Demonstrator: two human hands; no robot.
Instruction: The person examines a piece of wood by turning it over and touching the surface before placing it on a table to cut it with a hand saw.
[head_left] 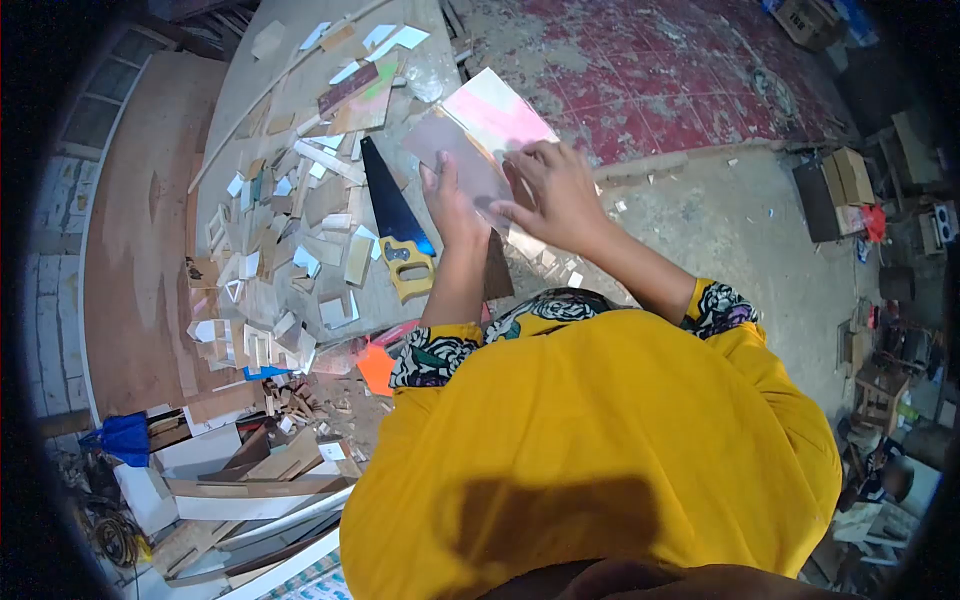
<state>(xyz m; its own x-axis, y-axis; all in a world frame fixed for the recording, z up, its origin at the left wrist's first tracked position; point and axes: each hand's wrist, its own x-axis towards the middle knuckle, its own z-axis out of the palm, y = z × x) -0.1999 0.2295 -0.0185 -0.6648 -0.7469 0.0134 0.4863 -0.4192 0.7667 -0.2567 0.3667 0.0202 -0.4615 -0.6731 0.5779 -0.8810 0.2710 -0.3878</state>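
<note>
A flat greyish-brown panel [452,158] is tilted in front of me above the worktable's edge. My left hand [456,208] grips its near left side, with the fingertips showing on top and part of the hand hidden. Behind it lies a white-and-pink panel [500,112], partly covered. My right hand [562,190] is over the right side of the panels, fingers bent and apart, thumb near the lower corner. Whether it presses on the surface is hard to see. On the table just left of my left hand lies a handsaw [398,222] with a dark blade and yellow handle.
Small wood offcuts [305,250] are scattered over the worktable [240,110]. A plywood sheet [140,240] stands left. Long boards [250,490] pile at lower left. Red tiled floor [650,90] lies ahead, with cardboard boxes [848,178] and a stool [882,385] at right.
</note>
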